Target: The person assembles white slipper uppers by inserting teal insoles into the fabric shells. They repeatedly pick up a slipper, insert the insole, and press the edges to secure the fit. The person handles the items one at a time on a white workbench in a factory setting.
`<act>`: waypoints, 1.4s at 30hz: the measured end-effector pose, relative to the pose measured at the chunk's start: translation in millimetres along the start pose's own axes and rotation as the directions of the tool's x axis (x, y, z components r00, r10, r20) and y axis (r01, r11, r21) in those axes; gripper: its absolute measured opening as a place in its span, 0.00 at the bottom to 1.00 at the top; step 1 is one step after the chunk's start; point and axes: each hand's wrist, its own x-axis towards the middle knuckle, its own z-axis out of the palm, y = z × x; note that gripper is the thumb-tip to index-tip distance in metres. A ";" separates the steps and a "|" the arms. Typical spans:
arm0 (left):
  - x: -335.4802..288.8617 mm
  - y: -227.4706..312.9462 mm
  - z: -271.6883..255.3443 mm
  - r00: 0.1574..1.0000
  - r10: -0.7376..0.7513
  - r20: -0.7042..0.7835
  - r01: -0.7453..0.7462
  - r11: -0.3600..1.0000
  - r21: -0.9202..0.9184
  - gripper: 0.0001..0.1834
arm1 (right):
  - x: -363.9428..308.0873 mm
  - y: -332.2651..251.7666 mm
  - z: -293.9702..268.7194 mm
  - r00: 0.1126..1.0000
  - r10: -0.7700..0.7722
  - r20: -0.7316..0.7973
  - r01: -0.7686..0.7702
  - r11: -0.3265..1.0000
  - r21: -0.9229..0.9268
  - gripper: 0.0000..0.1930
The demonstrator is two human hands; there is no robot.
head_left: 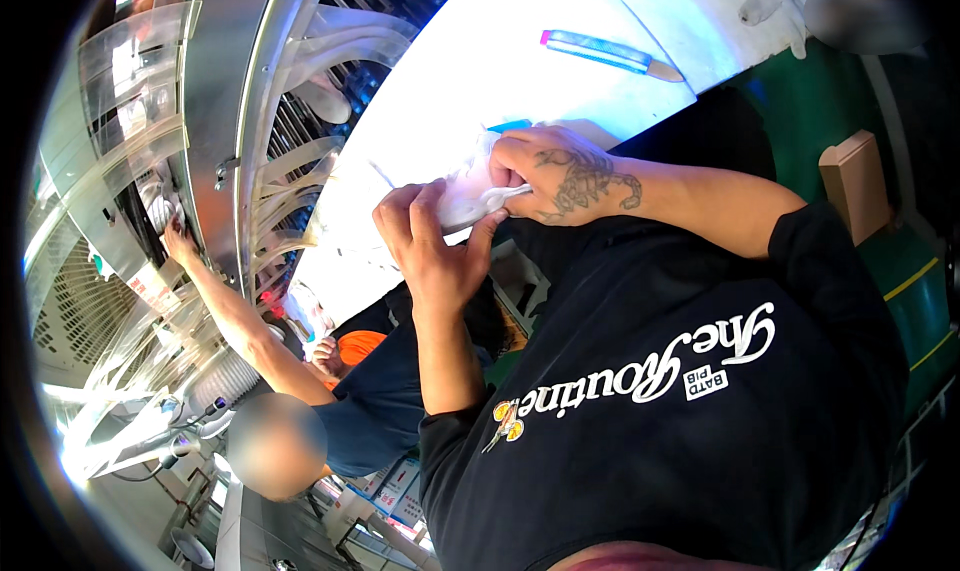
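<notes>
Both my hands pinch a crumpled white fabric piece above the near edge of the bright white table. My left hand is closed on its near-left part, thumb and fingers bent around it. Over its right side, my right hand is closed with curled fingers, gripping a narrow fold. What kind of fabric item it is, I cannot make out. A small blue thing shows just beyond my right knuckles. Farther off on the table lies a slim translucent tool with a pink end and a tan pointed tip.
At the left, a co-worker's arm reaches to a metal machine with curved clear tubes. Another hand is near the table's lower-left end. White gloves lie at the far right; a cardboard box stands beyond my right arm.
</notes>
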 end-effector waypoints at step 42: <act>-45.4 27.7 32.5 0.927 0.199 -0.318 -0.233 0.969 -0.075 0.22 | 91.6 -44.9 -68.5 0.997 -0.002 0.080 0.016 0.985 -0.171 0.15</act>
